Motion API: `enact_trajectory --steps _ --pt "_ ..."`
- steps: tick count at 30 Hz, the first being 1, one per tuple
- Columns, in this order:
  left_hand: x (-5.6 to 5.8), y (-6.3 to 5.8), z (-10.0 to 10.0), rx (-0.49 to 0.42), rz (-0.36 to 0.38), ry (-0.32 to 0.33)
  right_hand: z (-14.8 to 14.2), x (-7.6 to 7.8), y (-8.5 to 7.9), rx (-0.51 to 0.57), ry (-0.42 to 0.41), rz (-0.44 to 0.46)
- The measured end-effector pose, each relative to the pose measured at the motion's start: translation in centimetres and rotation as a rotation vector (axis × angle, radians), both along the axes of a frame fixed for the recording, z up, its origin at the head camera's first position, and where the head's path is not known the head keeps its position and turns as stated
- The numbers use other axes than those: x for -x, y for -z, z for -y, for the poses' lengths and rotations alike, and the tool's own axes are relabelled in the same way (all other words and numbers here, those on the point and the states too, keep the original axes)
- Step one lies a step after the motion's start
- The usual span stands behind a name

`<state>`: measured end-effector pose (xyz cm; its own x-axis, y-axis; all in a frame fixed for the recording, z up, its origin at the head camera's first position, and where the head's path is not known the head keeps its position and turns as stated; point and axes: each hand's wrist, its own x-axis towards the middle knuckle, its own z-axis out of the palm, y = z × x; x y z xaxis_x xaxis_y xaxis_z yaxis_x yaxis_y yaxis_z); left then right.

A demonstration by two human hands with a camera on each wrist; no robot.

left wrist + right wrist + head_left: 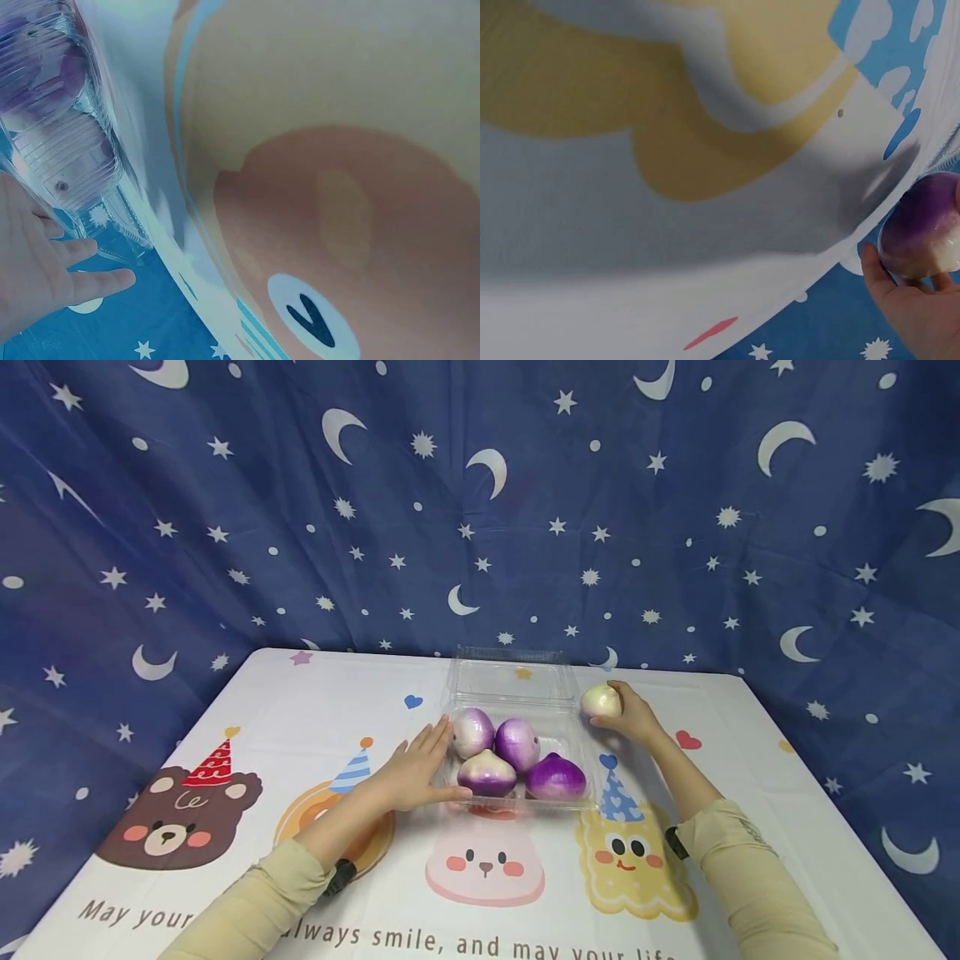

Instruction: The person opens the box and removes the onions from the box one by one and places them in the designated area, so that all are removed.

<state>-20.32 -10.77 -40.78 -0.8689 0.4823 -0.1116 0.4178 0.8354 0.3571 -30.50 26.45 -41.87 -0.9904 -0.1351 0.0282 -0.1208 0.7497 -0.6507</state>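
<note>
A clear plastic clamshell box (573, 743) lies on the table with its lid (487, 681) tipped back. Inside sit several purple-and-white onions: a pale onion (472, 732), a purple one (517, 743), a cream-topped onion (486, 774) and a deep purple onion (556, 777). My left hand (416, 768) rests against the box's left side, fingers spread and nearly straight. Just right of the box, my right hand (633, 714) grips another onion (601, 702), whose cream side shows in the head view. The right wrist view shows this onion's purple side (922, 217).
A white tablecloth (360, 693) printed with cartoon figures, hearts and lettering covers the table. Behind it hangs a dark blue curtain (420, 543) with moons and stars, close to the table's back edge.
</note>
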Motion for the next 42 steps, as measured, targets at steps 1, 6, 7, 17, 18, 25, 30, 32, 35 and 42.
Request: enact_trajectory --steps 1,6,7,17,18,25,30,32,35,42 --pt "0.0 0.0 0.0 -0.001 -0.002 0.000 0.0 0.1 0.0 -0.009 -0.003 0.004" --pt "-0.1 -0.2 -0.1 -0.002 -0.006 -0.013 0.0 0.3 0.1 -0.048 -0.011 0.036" --pt "-0.2 -0.2 -0.2 0.000 -0.007 -0.018 0.0 0.3 0.1 -0.053 -0.012 0.042" --pt "-0.4 -0.2 -0.1 0.023 0.008 -0.030 0.5 0.1 0.7 -0.027 -0.010 0.032" --pt "-0.5 -0.2 -0.1 0.025 0.007 -0.032 0.6 0.0 0.7 -0.025 -0.006 0.040" --pt "-0.5 -0.2 -0.3 0.034 -0.012 -0.040 0.5 -0.1 0.1 -0.022 0.021 0.077" --pt "-0.5 -0.3 -0.2 0.032 -0.017 -0.048 0.5 -0.1 -0.3 -0.032 -0.004 0.063" --pt "-0.5 -0.3 -0.2 0.031 -0.019 -0.046 0.4 -0.1 -0.4 -0.040 -0.005 0.059" --pt "-0.5 -0.2 -0.2 0.027 -0.020 -0.041 0.4 -0.2 -0.4 -0.046 0.010 0.055" --pt "-0.4 0.0 -0.2 0.015 -0.016 -0.036 0.3 -0.5 -0.8 -0.034 -0.007 0.035"
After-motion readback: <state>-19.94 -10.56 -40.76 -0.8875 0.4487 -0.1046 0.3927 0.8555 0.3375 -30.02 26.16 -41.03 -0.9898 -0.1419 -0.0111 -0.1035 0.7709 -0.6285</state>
